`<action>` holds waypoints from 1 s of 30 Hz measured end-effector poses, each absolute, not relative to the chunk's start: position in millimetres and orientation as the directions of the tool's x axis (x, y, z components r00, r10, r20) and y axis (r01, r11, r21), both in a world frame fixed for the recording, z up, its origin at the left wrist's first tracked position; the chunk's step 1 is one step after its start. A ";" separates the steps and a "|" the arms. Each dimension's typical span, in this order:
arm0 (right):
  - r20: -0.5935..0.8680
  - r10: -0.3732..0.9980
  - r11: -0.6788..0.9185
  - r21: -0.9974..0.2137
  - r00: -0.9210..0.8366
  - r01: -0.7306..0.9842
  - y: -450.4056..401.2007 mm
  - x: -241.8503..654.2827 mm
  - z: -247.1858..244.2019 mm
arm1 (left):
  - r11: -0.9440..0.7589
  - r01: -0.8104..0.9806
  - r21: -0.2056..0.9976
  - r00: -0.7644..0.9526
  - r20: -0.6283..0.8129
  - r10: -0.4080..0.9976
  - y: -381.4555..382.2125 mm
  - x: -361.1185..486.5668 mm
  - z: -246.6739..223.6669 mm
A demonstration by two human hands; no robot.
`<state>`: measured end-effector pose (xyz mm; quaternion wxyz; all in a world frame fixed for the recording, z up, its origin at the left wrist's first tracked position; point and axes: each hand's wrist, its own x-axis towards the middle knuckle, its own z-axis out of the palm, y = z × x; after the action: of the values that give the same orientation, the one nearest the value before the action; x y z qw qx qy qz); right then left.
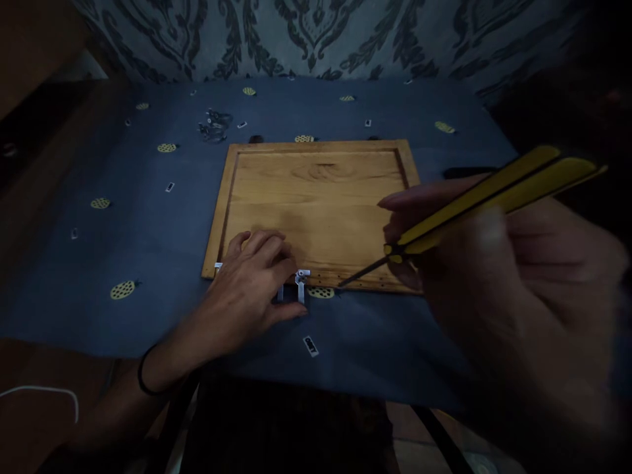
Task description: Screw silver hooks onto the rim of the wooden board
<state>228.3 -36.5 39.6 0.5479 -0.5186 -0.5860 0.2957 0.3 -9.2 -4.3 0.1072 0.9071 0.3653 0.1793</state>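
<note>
A wooden board (316, 197) with a raised rim lies on the blue cloth, and small dark holes run along its front edge. Over the left part of that edge rests my left hand (247, 276), its fingers and thumb closed around a small metal hook (301, 289) with a screw head showing. Part of another metal piece (218, 266) sticks out at the front left corner. My right hand (533, 270) grips a screwdriver (474, 201) with a yellow and black handle. Its tip points down left, close to the front edge, right of the hook; contact cannot be made out.
Several loose metal hooks (215, 125) lie in a pile behind the board's left corner. A dark object (469, 172) is on the cloth at right, partly behind my right hand. A patterned wall (311, 39) stands at the back.
</note>
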 end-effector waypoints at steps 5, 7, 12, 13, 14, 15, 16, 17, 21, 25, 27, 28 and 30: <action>0.524 0.847 0.453 -0.797 0.086 0.400 -32.2 222.7 16.0 | -0.716 0.618 0.325 0.671 0.257 0.695 -10.3 0.5 -4.9; 0.559 0.828 0.499 -0.766 0.038 0.405 -32.8 222.2 9.2 | -0.721 0.610 0.328 0.675 0.260 0.690 -10.7 0.3 -4.9; 0.527 0.849 0.480 -0.793 0.027 0.376 -35.8 223.3 5.9 | -0.723 0.603 0.339 0.681 0.254 0.687 -10.6 0.4 -3.3; 0.515 0.857 0.469 -0.799 0.025 0.377 -36.2 223.5 6.1 | -0.723 0.603 0.336 0.682 0.253 0.686 -10.4 0.6 -2.9; 0.510 0.860 0.464 -0.799 0.021 0.382 -36.3 223.6 6.3 | -0.725 0.603 0.333 0.682 0.255 0.685 -10.2 0.9 -2.6; 0.507 0.862 0.463 -0.797 0.014 0.388 -36.3 223.7 6.4 | -0.727 0.603 0.330 0.683 0.259 0.683 -10.0 1.1 -2.3; 0.509 0.861 0.467 -0.791 0.003 0.395 -36.0 223.7 6.4 | -0.728 0.602 0.327 0.682 0.263 0.682 -9.9 1.3 -2.1; 0.514 0.858 0.473 -0.785 -0.004 0.399 -35.7 223.5 6.3 | -0.728 0.603 0.325 0.682 0.263 0.682 -9.8 1.4 -2.0; 0.540 0.842 0.492 -0.766 -0.002 0.413 -34.2 221.9 5.4 | -0.724 0.607 0.326 0.681 0.257 0.686 -9.9 1.7 -2.0; 0.561 0.828 0.507 -0.752 0.006 0.420 -32.9 219.8 4.2 | -0.726 0.607 0.323 0.680 0.263 0.685 -9.9 2.4 -2.0; 0.578 0.816 0.522 -0.740 0.006 0.423 -32.1 219.1 4.2 | -0.725 0.611 0.318 0.677 0.265 0.687 -9.9 2.6 -2.1; 0.584 0.812 0.526 -0.736 0.005 0.425 -31.8 218.8 4.4 | -0.724 0.614 0.316 0.675 0.265 0.688 -9.8 2.6 -2.1; 0.585 0.811 0.528 -0.730 -0.004 0.434 -31.6 218.5 5.2 | -0.723 0.615 0.315 0.676 0.260 0.689 -9.5 2.4 -2.5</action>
<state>218.5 -31.6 5.2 0.5407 -0.4535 -0.6867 0.1744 2.4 -9.5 -2.5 0.1012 0.9099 0.3583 0.1829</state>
